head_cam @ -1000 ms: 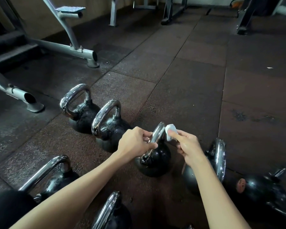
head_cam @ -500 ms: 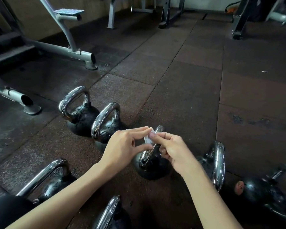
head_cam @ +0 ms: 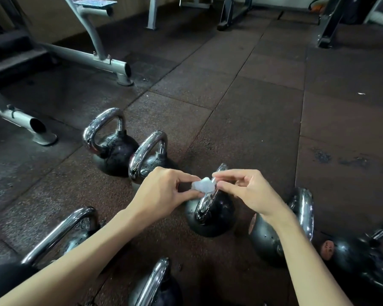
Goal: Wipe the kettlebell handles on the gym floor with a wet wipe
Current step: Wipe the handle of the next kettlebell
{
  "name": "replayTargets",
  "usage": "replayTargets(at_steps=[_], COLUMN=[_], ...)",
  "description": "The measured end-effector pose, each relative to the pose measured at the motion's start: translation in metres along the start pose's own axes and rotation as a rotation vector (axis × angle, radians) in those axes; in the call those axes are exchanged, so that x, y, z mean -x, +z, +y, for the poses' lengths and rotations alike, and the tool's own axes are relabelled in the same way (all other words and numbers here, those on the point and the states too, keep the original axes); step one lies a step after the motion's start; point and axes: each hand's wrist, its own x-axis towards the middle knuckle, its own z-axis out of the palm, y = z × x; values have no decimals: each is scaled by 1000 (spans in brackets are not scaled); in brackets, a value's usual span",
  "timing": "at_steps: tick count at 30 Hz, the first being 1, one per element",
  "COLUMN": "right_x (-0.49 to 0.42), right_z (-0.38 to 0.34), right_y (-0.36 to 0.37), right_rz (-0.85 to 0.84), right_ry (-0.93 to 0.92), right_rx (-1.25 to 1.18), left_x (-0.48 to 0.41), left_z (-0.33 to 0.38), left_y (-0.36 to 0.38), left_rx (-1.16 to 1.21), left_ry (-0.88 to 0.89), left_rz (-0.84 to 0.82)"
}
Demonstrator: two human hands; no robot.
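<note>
Both hands, left and right, pinch wet wipe.

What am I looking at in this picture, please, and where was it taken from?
There is no machine here. A person wears a camera on the head, looking forward and down, so you see their own bare arms. The left hand and the right hand both pinch a small white wet wipe at the chrome handle of a black kettlebell. Other kettlebells stand around it on the dark gym floor. A grey exercise-machine frame stands behind, on the left.
</note>
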Motion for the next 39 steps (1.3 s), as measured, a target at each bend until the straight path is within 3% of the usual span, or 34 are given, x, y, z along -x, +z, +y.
replayTargets(at_steps=[3, 8, 18, 23, 31, 39], right_x=[-14, -37, -59, -62, -76, -100], right_z=[21, 22, 24, 35, 37, 48], right_y=[-12, -14, -27, -31, -41, -56], right_rz=[38, -90, -277, -190, -138, -72], right_ry=[-228, -381, -479, -419, -407, -261], right_rx=[603, 906, 925, 807, 860, 798], left_x=[-1, 1, -7, -26, -48, -43], left_z=[-7, -19, -19, -10, 3, 15], left_y=[-2, 4, 17, 37, 39, 56], left_rx=[-110, -154, -137, -62, -148, -166], left_ry=[-9, -31, -13, -38, -57, -76], left_rz=[-70, -168, -126, -24, -117, -25])
